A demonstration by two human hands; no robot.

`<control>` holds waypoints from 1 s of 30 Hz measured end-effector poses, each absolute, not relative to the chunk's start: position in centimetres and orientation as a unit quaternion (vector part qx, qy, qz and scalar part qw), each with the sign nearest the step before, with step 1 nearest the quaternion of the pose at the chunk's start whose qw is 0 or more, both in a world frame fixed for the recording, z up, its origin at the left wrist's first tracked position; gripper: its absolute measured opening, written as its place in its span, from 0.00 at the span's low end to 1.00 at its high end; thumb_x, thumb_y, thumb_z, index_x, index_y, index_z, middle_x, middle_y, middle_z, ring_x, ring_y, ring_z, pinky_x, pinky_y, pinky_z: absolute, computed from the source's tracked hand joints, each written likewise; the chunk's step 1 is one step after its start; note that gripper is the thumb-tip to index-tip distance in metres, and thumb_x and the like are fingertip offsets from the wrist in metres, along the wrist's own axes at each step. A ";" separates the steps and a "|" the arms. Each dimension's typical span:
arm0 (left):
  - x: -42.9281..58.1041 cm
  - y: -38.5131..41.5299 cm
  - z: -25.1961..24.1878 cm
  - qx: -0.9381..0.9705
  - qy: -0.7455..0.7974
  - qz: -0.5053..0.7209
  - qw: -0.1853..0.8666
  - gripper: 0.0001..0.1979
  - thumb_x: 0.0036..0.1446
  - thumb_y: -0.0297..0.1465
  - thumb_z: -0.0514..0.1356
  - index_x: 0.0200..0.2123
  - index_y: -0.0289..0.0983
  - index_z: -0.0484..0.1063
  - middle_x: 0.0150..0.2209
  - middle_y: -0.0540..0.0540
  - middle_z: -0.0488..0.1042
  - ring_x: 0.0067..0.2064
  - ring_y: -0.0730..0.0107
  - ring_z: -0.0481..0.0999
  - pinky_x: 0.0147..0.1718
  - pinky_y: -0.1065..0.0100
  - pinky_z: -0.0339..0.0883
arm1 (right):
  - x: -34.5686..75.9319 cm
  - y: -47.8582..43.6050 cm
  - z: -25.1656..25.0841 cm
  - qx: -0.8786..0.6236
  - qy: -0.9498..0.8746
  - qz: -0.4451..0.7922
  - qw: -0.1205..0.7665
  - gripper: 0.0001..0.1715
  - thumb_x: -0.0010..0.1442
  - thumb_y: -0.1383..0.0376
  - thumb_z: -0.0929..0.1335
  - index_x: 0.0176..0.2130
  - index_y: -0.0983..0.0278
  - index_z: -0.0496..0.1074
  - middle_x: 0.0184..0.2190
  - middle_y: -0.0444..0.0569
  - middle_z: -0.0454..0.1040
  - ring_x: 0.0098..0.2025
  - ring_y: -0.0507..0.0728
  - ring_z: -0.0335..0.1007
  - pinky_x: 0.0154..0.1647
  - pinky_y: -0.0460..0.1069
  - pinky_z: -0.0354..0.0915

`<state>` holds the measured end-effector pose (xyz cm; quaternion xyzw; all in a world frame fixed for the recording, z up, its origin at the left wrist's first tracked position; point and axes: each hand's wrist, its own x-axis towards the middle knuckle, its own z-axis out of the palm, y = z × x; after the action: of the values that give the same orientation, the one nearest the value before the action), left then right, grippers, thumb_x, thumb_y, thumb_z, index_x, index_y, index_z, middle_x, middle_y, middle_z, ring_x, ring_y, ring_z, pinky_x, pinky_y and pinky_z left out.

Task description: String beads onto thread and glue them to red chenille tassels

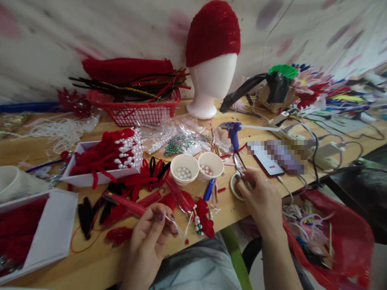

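Note:
My left hand is closed at the front of the table, pinching a thin white cord between thumb and fingers. Loose ends of the cord hang to the right. Close by lies a red fuzzy ornament with a strand of white and green beads. My right hand has its fingers closed on the handles of small scissors, whose blades point away from me. Under that hand sits a roll of tape, partly covered. A blue pen lies left of it.
Two paper cups of beads stand mid-table, a blue glue gun behind them. A white box of pearl-tipped red stems is left. A foam head and red basket stand behind. Phones and a red waste bag are right.

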<state>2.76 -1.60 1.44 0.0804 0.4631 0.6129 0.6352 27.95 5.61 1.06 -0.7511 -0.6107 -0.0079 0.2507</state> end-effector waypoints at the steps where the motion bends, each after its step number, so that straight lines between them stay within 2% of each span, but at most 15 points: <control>1: 2.7 -1.6 1.2 0.080 0.457 0.612 0.640 0.21 0.36 0.35 0.80 0.29 0.35 0.75 0.27 0.53 0.74 0.24 0.77 0.75 0.24 0.78 0.72 | 27.9 5.6 1.1 -0.754 -0.605 0.000 0.257 0.14 0.57 0.58 0.66 0.40 0.61 0.76 0.35 0.54 0.82 0.35 0.65 0.76 0.34 0.54 0.62; 6: 2.5 -1.8 0.5 0.072 0.437 0.618 0.650 0.18 0.39 0.34 0.80 0.30 0.36 0.77 0.26 0.52 0.75 0.24 0.78 0.75 0.25 0.80 0.73 | 28.1 5.7 1.2 -0.763 -0.570 0.038 0.302 0.17 0.57 0.56 0.67 0.42 0.61 0.78 0.37 0.55 0.83 0.39 0.69 0.79 0.39 0.58 0.67; 12: 2.3 -1.6 -0.1 0.072 0.427 0.620 0.655 0.17 0.39 0.33 0.80 0.30 0.35 0.79 0.29 0.49 0.79 0.25 0.76 0.78 0.27 0.79 0.75 | 28.5 5.5 1.6 -0.685 -0.514 0.174 0.485 0.19 0.57 0.54 0.73 0.44 0.63 0.78 0.39 0.55 0.83 0.37 0.64 0.81 0.37 0.56 0.74; 15: 2.2 -1.4 0.0 0.065 0.416 0.629 0.653 0.17 0.37 0.32 0.80 0.29 0.35 0.80 0.30 0.48 0.81 0.25 0.76 0.78 0.26 0.79 0.75 | 27.6 4.6 1.2 -0.601 -0.550 0.128 0.565 0.11 0.61 0.61 0.72 0.45 0.61 0.78 0.42 0.52 0.81 0.41 0.60 0.81 0.43 0.55 0.76; 17: 2.3 -1.3 0.3 0.062 0.413 0.635 0.650 0.17 0.35 0.31 0.81 0.28 0.35 0.80 0.30 0.48 0.81 0.25 0.75 0.79 0.26 0.79 0.76 | 26.6 3.9 0.4 -0.553 -0.607 0.046 0.568 0.07 0.62 0.68 0.72 0.42 0.60 0.79 0.40 0.50 0.81 0.41 0.58 0.80 0.44 0.54 0.75; 19: 2.3 -1.2 0.5 0.061 0.417 0.635 0.647 0.17 0.34 0.32 0.81 0.27 0.35 0.80 0.29 0.47 0.81 0.25 0.74 0.80 0.27 0.78 0.76 | 25.6 3.3 -0.6 -0.525 -0.652 0.003 0.547 0.09 0.61 0.71 0.72 0.40 0.59 0.79 0.37 0.49 0.81 0.40 0.58 0.80 0.43 0.53 0.76; 21: 2.3 -1.2 0.6 0.064 0.422 0.632 0.647 0.18 0.33 0.32 0.81 0.27 0.34 0.80 0.28 0.47 0.81 0.25 0.74 0.79 0.27 0.78 0.77 | 24.5 2.9 -1.5 -0.523 -0.633 0.043 0.569 0.08 0.63 0.72 0.71 0.41 0.60 0.78 0.37 0.49 0.82 0.41 0.59 0.81 0.44 0.54 0.78; 23: 2.3 -1.2 0.7 0.068 0.424 0.632 0.646 0.17 0.34 0.32 0.81 0.27 0.34 0.80 0.28 0.47 0.81 0.25 0.74 0.79 0.26 0.79 0.76 | 23.6 2.6 -1.8 -0.520 -0.559 0.130 0.632 0.05 0.66 0.70 0.70 0.42 0.61 0.74 0.38 0.49 0.83 0.40 0.59 0.83 0.44 0.55 0.79; 26: 2.4 -1.1 0.6 0.073 0.418 0.633 0.647 0.16 0.35 0.31 0.81 0.27 0.35 0.80 0.28 0.48 0.81 0.25 0.75 0.80 0.26 0.79 0.76 | 22.7 2.2 -1.8 -0.484 -0.487 0.222 0.692 0.04 0.69 0.69 0.68 0.43 0.60 0.68 0.38 0.47 0.85 0.36 0.57 0.85 0.39 0.53 0.81; 28: 2.4 -1.1 0.6 0.075 0.413 0.631 0.652 0.16 0.35 0.31 0.81 0.28 0.35 0.81 0.28 0.48 0.81 0.25 0.74 0.80 0.26 0.79 0.76 | 22.8 2.0 -2.1 -0.472 -0.510 0.221 0.684 0.06 0.69 0.69 0.68 0.42 0.59 0.65 0.39 0.47 0.85 0.38 0.58 0.85 0.38 0.53 0.82; 30: 2.4 -1.0 0.5 0.074 0.411 0.630 0.654 0.16 0.35 0.31 0.81 0.28 0.36 0.81 0.28 0.48 0.82 0.26 0.73 0.81 0.27 0.79 0.77 | 23.1 1.8 -2.7 -0.489 -0.564 0.191 0.638 0.06 0.69 0.68 0.68 0.43 0.59 0.66 0.40 0.49 0.85 0.41 0.60 0.85 0.40 0.54 0.82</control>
<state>2.41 -1.00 0.54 0.0743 0.4111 0.6303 0.6543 23.11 1.78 -2.71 -0.4893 -0.5636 0.1913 0.6375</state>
